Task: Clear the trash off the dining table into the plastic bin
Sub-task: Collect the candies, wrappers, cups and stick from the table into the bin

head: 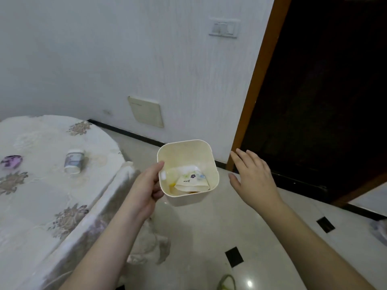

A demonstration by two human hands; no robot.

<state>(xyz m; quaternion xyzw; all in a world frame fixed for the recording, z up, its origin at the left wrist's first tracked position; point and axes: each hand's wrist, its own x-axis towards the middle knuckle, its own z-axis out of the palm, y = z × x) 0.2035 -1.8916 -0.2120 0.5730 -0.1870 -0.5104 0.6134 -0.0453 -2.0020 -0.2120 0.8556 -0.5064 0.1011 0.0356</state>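
Note:
My left hand (149, 185) grips the left rim of a small cream plastic bin (188, 148), held in the air above the floor just right of the dining table (41, 195). Inside the bin lie a folded paper wrapper with a small flower print (191, 182) and some white and yellow scraps. My right hand (251, 176) hovers to the right of the bin with fingers spread, apart from it and holding nothing. On the table lie a small white jar on its side (73, 161) and a purple wrapper (11, 161) near the left edge.
The table wears a cream floral cloth that hangs to the floor. A white wall with a socket plate stands behind. A dark doorway with an orange-brown frame (251, 97) is at right. The floor is glossy light tile with black squares.

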